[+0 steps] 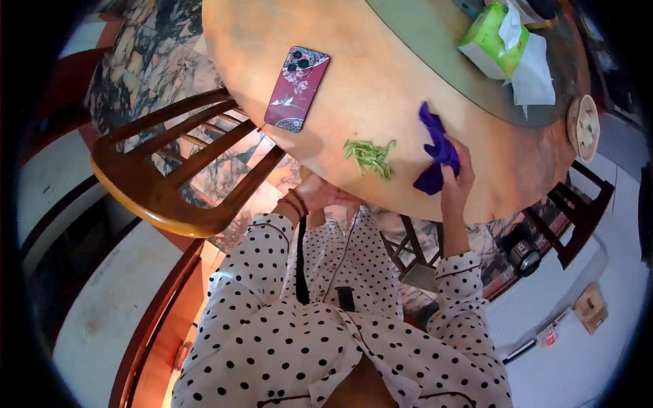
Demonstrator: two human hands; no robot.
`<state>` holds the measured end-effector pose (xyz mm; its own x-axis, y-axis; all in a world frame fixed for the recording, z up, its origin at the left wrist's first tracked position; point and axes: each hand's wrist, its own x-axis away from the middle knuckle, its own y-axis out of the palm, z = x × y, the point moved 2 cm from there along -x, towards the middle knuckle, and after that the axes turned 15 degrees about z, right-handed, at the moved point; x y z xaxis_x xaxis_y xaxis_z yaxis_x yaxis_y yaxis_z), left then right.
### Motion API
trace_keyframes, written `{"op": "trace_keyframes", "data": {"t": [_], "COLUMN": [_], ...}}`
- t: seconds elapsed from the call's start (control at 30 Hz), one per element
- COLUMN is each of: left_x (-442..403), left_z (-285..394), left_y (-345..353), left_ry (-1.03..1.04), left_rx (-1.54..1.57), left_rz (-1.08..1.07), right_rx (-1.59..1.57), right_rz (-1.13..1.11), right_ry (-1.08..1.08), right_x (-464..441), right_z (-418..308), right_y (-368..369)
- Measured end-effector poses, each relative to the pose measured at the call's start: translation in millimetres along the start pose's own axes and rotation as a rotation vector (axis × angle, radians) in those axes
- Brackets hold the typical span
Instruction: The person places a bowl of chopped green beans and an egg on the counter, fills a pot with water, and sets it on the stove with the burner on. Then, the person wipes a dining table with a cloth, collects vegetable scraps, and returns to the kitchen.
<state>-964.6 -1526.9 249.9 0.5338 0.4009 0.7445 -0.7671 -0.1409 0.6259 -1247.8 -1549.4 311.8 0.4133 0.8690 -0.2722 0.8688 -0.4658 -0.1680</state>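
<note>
A crumpled purple cloth (435,153) lies over the wooden tabletop, its lower part gripped by my right hand (458,173). My left hand (326,193) is held low at the table's near edge, fingers stretched out toward the right, with nothing visible in it. Between the two hands, a small pile of green cut vegetable strips (369,158) rests on the table close to the edge. Farther left lies a phone (297,88) in a dark red flowered case, camera side up.
The round wooden table (381,81) carries a green glass turntable (442,54). On it stand a green tissue box (495,42) and loose white tissue (534,78). A bowl (585,128) sits at the right rim. A wooden chair (160,197) is close on my left.
</note>
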Motion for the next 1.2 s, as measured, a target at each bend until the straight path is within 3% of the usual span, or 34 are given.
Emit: {"op": "trace_keyframes", "data": {"t": [0.03, 0.17, 0.27, 0.47, 0.53, 0.67, 0.87, 1.13, 1.17, 1.2], "left_x": [-0.6, -5.7, -8.8, 1.8, 0.9, 6.0, 8.7, 16.6, 10.0, 7.9], "left_z": [0.1, -0.4, 2.2, 2.2, 4.9, 12.4, 6.8, 13.9, 8.4, 5.5], "left_y": [0.2, 3.7, 10.4, 19.5, 14.5, 12.5, 9.5, 21.5, 13.3, 6.9], "left_ry": [-0.026, -0.065, -0.092, -0.134, -0.112, -0.057, -0.301, -0.286, -0.246, -0.234], "left_rx": [-0.005, -0.021, -0.001, -0.001, 0.019, -0.074, 0.032, 0.146, 0.247, 0.281], "left_rz": [-0.017, -0.095, -0.116, -0.115, -0.232, -0.134, -0.268, -0.204, -0.394, -0.427], "right_rx": [0.069, 0.342, 0.323, 0.238, 0.207, 0.196, 0.216, 0.077, 0.056, 0.034], "right_rz": [0.105, 0.128, 0.03, -0.072, -0.18, -0.35, -0.62, -0.848, -0.878, -0.907], "right_ry": [0.004, -0.342, -0.264, -0.366, -0.433, -0.541, -0.661, -0.746, -0.745, -0.744], "right_x": [5.2, 21.4, 29.3, 27.5, 25.3, 15.8, 10.9, 23.6, 26.3, 29.4], "right_z": [1.6, -5.1, -21.2, -43.1, -50.0, -49.3, -61.4, -56.5, -56.2, -56.7], "right_y": [-3.0, 28.6, 68.5, 90.8, 94.4, 98.9, 102.8, 111.1, 111.6, 111.7]}}
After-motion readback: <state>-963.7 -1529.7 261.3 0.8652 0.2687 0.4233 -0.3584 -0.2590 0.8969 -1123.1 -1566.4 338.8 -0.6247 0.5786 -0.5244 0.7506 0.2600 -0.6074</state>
